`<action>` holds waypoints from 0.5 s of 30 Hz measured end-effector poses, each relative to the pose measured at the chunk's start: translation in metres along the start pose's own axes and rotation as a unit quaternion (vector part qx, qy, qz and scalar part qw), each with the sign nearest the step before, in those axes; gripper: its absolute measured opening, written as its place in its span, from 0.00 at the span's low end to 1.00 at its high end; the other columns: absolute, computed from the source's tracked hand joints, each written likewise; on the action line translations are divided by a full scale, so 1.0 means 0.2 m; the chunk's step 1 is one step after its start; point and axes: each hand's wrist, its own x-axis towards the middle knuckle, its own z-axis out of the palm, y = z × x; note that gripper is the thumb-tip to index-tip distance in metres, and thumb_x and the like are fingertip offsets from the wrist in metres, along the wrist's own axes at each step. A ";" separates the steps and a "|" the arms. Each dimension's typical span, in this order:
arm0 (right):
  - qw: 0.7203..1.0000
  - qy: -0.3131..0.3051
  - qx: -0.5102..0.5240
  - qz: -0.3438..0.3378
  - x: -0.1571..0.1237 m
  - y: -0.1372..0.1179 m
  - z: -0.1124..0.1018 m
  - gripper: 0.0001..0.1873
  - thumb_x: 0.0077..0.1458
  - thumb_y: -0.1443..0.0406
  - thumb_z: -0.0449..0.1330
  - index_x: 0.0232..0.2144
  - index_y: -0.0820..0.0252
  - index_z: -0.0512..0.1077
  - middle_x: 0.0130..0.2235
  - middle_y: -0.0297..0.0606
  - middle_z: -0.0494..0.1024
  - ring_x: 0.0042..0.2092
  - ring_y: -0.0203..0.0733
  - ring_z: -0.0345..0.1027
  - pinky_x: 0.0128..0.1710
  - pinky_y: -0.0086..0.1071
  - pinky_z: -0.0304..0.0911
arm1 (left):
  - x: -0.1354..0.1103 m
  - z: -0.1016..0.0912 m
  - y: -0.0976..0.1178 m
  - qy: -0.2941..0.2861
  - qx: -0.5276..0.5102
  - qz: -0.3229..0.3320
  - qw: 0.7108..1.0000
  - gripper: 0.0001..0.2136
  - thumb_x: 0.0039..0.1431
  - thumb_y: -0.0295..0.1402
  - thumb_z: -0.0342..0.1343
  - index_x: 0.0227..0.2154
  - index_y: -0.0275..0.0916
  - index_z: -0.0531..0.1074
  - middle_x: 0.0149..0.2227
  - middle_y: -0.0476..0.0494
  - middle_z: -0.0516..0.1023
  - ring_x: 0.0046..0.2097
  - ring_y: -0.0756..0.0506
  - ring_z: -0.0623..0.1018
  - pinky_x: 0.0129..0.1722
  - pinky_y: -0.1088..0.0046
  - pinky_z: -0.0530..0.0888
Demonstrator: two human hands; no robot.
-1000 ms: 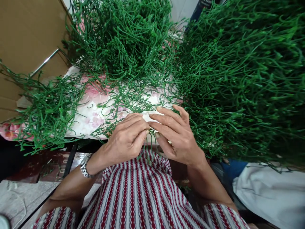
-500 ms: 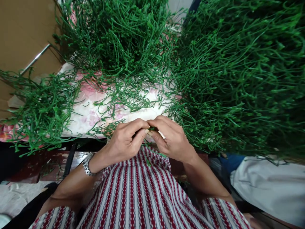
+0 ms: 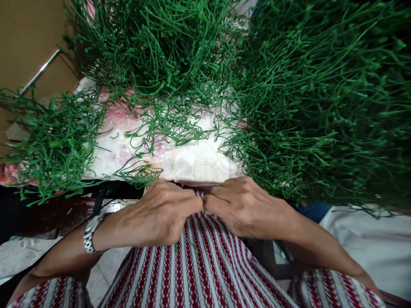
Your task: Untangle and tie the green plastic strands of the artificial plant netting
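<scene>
My left hand [image 3: 162, 211] and my right hand [image 3: 245, 205] meet knuckle to knuckle over my lap, just below the table's front edge. Both are curled shut, fingertips pinched together at the point where they touch. A small green piece shows under them on the striped cloth [image 3: 192, 246]; what sits between the fingers is hidden. A wristwatch [image 3: 90, 231] is on my left wrist. A loose green plastic sprig [image 3: 139, 171] lies on the table edge just above my left hand.
Big heaps of green plastic stems cover the table: one at the right [image 3: 321, 107], one at the back [image 3: 160, 51], a smaller one at the left [image 3: 48, 141]. A flowered tablecloth [image 3: 192, 158] shows between them. Cardboard [image 3: 28, 38] stands at the left. White cloth [image 3: 369, 248] lies lower right.
Both hands dropped from the table edge toward my lap and closed tighter, the right hand's fingers curling from spread to shut. The view tipped slightly downward.
</scene>
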 end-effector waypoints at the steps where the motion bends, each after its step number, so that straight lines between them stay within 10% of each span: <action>1: 1.000 0.010 0.024 -0.001 -0.03 0.00 -0.03 0.11 0.54 0.74 0.48 0.22 0.60 0.60 0.21 0.31 0.64 0.23 0.31 0.53 0.24 0.30 0.45 | -0.03 -0.02 -0.01 0.016 -0.016 0.000 1.000 0.10 0.49 0.19 0.44 0.23 0.39 0.64 0.20 0.51 0.67 0.21 0.52 0.62 0.22 0.73 0.57; 4: 0.991 0.100 0.064 0.054 -0.11 0.04 -0.09 0.08 0.54 0.74 0.50 0.25 0.60 0.63 0.21 0.31 0.65 0.23 0.31 0.56 0.24 0.28 0.50 | -0.06 -0.07 -0.04 0.147 -0.080 -0.038 0.985 0.10 0.51 0.20 0.49 0.33 0.39 0.68 0.26 0.49 0.73 0.25 0.52 0.68 0.25 0.75 0.65; 11: 0.929 0.251 0.189 0.198 0.05 0.09 0.00 0.07 0.59 0.66 0.48 0.36 0.60 0.66 0.27 0.32 0.69 0.25 0.30 0.59 0.25 0.25 0.55 | 0.17 0.03 -0.08 0.233 -0.225 -0.101 0.941 0.04 0.54 0.23 0.52 0.27 0.35 0.70 0.26 0.48 0.68 0.31 0.52 0.69 0.31 0.76 0.65; 15: 0.907 0.233 0.298 0.186 0.15 0.08 0.10 0.09 0.56 0.60 0.53 0.34 0.61 0.66 0.25 0.29 0.66 0.25 0.28 0.57 0.25 0.23 0.53 | 0.21 0.10 -0.09 0.283 -0.286 -0.125 0.907 0.03 0.52 0.24 0.55 0.25 0.36 0.69 0.24 0.50 0.67 0.28 0.53 0.67 0.28 0.77 0.64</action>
